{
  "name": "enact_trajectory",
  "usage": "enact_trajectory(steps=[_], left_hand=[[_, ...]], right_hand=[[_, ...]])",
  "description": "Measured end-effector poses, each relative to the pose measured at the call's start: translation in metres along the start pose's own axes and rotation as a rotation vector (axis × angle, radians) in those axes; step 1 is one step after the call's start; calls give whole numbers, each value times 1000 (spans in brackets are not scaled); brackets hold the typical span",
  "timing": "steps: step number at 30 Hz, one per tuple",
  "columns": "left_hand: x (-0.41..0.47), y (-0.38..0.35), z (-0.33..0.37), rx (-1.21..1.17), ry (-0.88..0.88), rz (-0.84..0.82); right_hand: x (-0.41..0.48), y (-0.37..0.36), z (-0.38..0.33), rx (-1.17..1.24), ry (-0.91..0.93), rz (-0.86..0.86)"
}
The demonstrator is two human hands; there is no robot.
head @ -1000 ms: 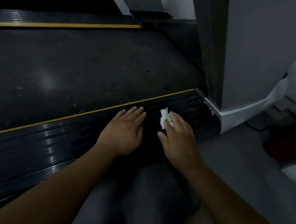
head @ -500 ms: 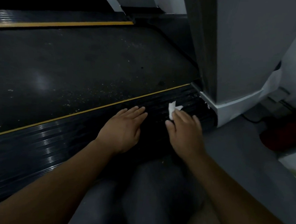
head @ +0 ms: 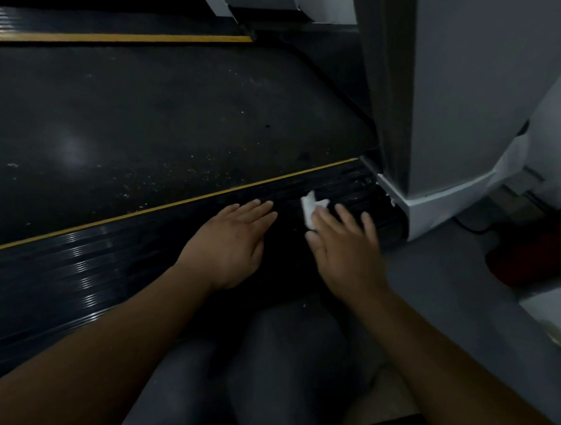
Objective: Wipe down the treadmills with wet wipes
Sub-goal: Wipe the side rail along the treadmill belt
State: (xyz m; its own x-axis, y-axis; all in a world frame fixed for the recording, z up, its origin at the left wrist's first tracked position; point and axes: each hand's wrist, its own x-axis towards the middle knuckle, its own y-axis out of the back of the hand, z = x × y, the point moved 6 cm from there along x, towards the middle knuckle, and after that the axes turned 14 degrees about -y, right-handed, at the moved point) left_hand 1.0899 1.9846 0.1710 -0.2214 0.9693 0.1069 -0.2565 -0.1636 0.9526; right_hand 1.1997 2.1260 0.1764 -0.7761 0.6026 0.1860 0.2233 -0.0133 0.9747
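Right hand (head: pixel 342 245) flat on wipe (head: pixel 309 207)

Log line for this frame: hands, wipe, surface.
left hand: flat on side rail | right hand: presses wet wipe onto side rail near upright base | belt: pale specks

Both bare forearms reach forward. The left hand (head: pixel 234 242) lies flat, palm down, fingers together (pretty relaxed looking), and the right hand (head: pixel 346 249) is palm down too, fingers straight and spread.
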Motion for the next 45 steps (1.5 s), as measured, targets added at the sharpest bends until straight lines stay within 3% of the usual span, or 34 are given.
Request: enact_trajectory(steps=[5, 11, 16, 20, 27, 35, 39, 43, 45], left_hand=[[0, -1, -2, -17, 3, -5], [0, -1, -2, -21, 17, -2], [0, -1, -3, -22, 18, 0], [1, -1, -3, -21, 19, 5], [1, -2, -3, -22, 16, 8], [1, -3, -3, -10, 18, 24], [1, -2, -4, -1, 21, 26], [0, -4, -4, 3, 12, 32], [1, -4, -4, -1, 18, 32]], right_hand=[[18, 3, 20, 235, -132, 76], [49, 10, 15, 379, -236, -52], [31, 3, 1, 241, -119, 82], [15, 5, -6, 264, 36, 127], [51, 14, 6, 378, -131, -90], [54, 9, 17, 308, -202, -58], [47, 5, -3, 355, -54, -173], [55, 11, 20, 273, -98, -113], [48, 9, 5, 245, -32, -126]])
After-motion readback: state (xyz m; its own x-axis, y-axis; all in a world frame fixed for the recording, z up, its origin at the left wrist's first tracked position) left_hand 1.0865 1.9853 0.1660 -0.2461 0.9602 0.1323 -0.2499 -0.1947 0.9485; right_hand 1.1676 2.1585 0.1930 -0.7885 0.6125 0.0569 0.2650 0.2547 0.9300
